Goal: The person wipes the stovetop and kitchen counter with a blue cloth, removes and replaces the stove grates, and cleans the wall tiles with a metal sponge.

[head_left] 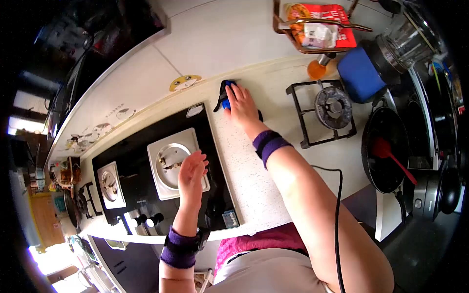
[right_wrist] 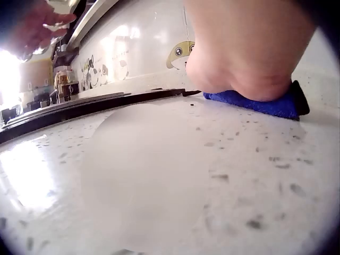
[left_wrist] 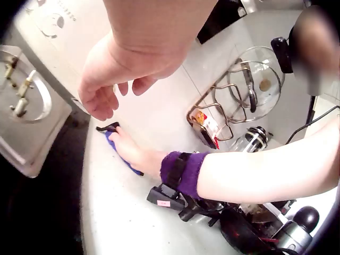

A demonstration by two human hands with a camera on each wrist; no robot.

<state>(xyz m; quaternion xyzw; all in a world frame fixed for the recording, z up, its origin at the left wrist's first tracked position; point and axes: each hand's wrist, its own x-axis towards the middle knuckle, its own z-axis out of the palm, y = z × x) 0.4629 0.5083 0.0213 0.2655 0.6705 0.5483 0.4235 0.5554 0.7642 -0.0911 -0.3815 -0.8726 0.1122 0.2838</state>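
Observation:
A blue cloth (head_left: 225, 104) with black edging lies on the speckled countertop near the back wall. My right hand (head_left: 243, 110) presses down on it with fingers stretched out over it. From low down in the right wrist view, the cloth (right_wrist: 279, 108) is flattened between the palm and the counter; the fingers are hidden there. Over the black gas hob (head_left: 133, 146) hovers my left hand (head_left: 192, 177), empty, its fingers loosely bent. In the left wrist view that hand (left_wrist: 130, 69) hangs in the foreground, apart from the cloth (left_wrist: 122, 157).
Right of the cloth stand a black pan support (head_left: 305, 112) with a burner (head_left: 333, 107), and an orange bottle (head_left: 317, 69). Farther right are a blue-based blender (head_left: 361, 73) and a black wok (head_left: 378, 168) with a red spatula (head_left: 383, 149). A black cable (head_left: 338, 219) crosses my right arm.

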